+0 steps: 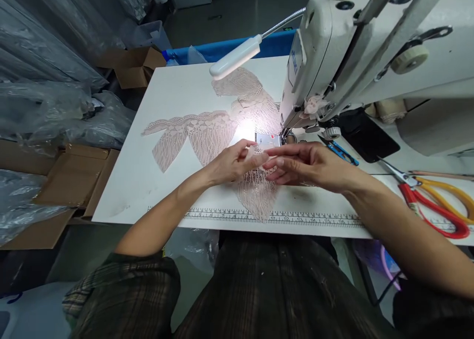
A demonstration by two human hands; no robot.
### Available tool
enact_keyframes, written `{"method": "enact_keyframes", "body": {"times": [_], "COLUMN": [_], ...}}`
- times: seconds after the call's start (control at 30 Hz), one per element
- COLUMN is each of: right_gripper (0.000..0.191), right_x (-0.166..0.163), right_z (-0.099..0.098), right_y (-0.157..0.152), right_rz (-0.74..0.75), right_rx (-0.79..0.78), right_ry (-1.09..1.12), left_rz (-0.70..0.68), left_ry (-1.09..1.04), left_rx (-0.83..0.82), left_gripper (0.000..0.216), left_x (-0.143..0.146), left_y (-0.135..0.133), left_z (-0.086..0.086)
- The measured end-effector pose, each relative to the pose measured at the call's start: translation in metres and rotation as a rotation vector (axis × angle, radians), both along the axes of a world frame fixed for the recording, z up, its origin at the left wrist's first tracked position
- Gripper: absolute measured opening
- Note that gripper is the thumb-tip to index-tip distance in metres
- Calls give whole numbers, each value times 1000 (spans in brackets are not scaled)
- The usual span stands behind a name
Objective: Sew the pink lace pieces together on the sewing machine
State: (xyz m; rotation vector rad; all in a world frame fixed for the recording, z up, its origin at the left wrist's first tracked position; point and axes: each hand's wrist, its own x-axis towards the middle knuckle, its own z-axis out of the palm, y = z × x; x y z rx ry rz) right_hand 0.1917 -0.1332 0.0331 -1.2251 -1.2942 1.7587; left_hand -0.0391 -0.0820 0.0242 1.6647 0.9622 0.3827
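A pale pink lace piece (207, 131) lies spread over the white sewing table (148, 181), running from the far left up to the needle of the sewing machine (370, 48). My left hand (233, 162) pinches the lace edge just in front of the needle plate (265, 140). My right hand (307, 165) lies beside it, fingers closed together on the same lace, fingertips touching the left hand. A lace strip (257, 196) hangs toward the table's front edge over the printed ruler (296, 216).
A small lamp (235, 57) on a flexible neck lights the needle area. Blue thread snips (338, 150) lie right of the needle. Red and yellow scissors (433, 201) rest at the far right. Cardboard boxes (74, 176) and plastic bags (44, 107) crowd the floor on the left.
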Motion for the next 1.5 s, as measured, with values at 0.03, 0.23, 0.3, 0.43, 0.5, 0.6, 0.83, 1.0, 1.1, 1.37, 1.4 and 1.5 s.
{"method": "enact_keyframes", "body": {"times": [0.03,0.23,0.3,0.43,0.5,0.6,0.83,1.0,1.1,1.37,1.4,1.5], "right_gripper": [48,41,39,35,34,33,38,38,39,40,40,39], "right_x": [6,39,36,27,25,27,33,32,31,29,29,27], "right_z": [-4,-27,-34,-41,-43,-44,-46,-43,-43,-56,-57,-56], "right_y": [2,2,-1,-1,2,6,4,3,2,3,3,3], "right_rz": [-25,17,124,158,142,95,-38,-73,-10,57,56,54], "right_rx": [62,710,953,1155,1152,1127,881,863,965,1073,1065,1038], "right_ry": [-87,-733,-800,-988,-1024,-994,-824,-843,-843,-911,-917,-916], "left_rz": [5,-4,13,99,141,143,114,115,106,123,123,108], "left_ry": [79,175,163,189,207,181,91,70,67,134,140,131], "left_rx": [55,149,147,185,224,224,93,14,-14,57,58,73], "left_gripper": [70,53,51,56,60,67,59,57,56,57,59,63], "left_x": [-1,-4,-2,1,1,-3,-9,-9,-9,-9,-10,-11], "left_y": [0,-3,-2,2,3,5,11,16,17,16,16,17], "left_z": [2,9,6,-5,-9,-12,-10,-8,-7,-7,-7,-9]}}
